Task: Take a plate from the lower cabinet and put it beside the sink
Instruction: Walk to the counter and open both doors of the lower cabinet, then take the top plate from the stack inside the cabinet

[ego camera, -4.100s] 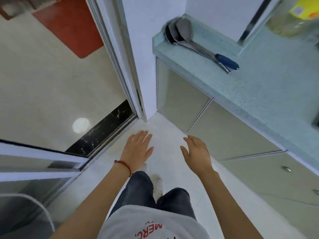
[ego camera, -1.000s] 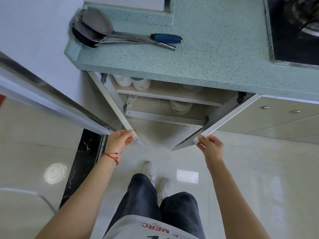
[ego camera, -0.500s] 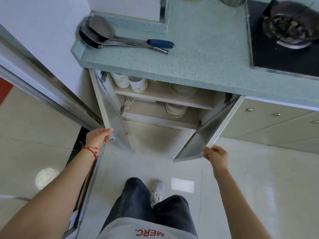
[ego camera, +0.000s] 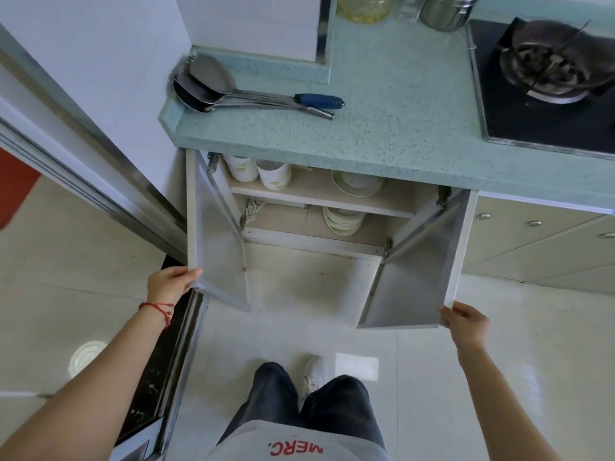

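Observation:
The lower cabinet (ego camera: 316, 242) under the speckled green counter (ego camera: 399, 128) stands with both doors swung wide. My left hand (ego camera: 171, 282) grips the bottom corner of the left door (ego camera: 213, 254). My right hand (ego camera: 464, 324) grips the bottom corner of the right door (ego camera: 416, 274). A stack of white plates (ego camera: 342, 221) sits on the cabinet's lower shelf. On the upper shelf lie a shallow white dish (ego camera: 357, 183) and two white cups (ego camera: 258, 171). No sink is in view.
Metal ladles and spatulas (ego camera: 233, 91), one blue-handled, lie on the counter's left end. A gas hob (ego camera: 545, 78) is at the right, jars behind it. Closed doors with knobs (ego camera: 532, 234) run to the right. A sliding door frame (ego camera: 100, 181) stands at the left.
Both cabinet doors have swung further apart, with my hands moving outward on their lower corners. The plates and shelves inside show more fully.

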Motion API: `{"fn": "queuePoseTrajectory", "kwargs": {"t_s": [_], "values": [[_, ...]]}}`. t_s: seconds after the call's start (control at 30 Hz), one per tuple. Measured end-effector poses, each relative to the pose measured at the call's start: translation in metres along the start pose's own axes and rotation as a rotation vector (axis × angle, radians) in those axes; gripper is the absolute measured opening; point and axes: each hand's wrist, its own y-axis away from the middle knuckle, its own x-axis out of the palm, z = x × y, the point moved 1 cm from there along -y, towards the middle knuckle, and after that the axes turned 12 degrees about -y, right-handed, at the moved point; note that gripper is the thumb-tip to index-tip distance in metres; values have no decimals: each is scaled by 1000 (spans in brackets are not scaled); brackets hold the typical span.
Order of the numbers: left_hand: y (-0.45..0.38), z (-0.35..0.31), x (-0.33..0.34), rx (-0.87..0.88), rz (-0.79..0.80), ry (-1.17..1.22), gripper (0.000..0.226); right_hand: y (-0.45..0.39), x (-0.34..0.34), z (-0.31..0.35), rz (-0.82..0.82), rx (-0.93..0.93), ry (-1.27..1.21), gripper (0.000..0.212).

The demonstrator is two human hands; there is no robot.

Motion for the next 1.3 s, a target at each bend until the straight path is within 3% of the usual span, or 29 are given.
{"fn": "queuePoseTrajectory", "kwargs": {"t_s": [0.17, 0.3, 0.47, 0.57, 0.67, 0.9, 1.1, 1.3], "values": [[-2, 10, -1, 18, -37, -44, 10, 1, -1, -2, -50, 2, -3, 6], [2, 12, -3, 103, -145, -219, 27, 2, -2, -8, -88, -23, 36, 9], [14, 17, -9, 253, -249, -427, 10, 20, -2, -4, -164, -81, 118, 12], [20, 24, -8, 339, -275, -509, 33, 38, 2, 3, -159, -108, 272, 27], [28, 25, -2, 449, -215, -545, 42, 55, 10, 5, -140, -175, 458, 47], [47, 9, 28, 674, -35, -632, 39, 99, 64, 7, 144, -409, 598, 46], [51, -2, 46, 736, 54, -712, 40, 134, 113, 11, 332, -593, 635, 46], [49, -8, 58, 729, 121, -782, 52, 142, 134, 14, 350, -611, 645, 45]]}}
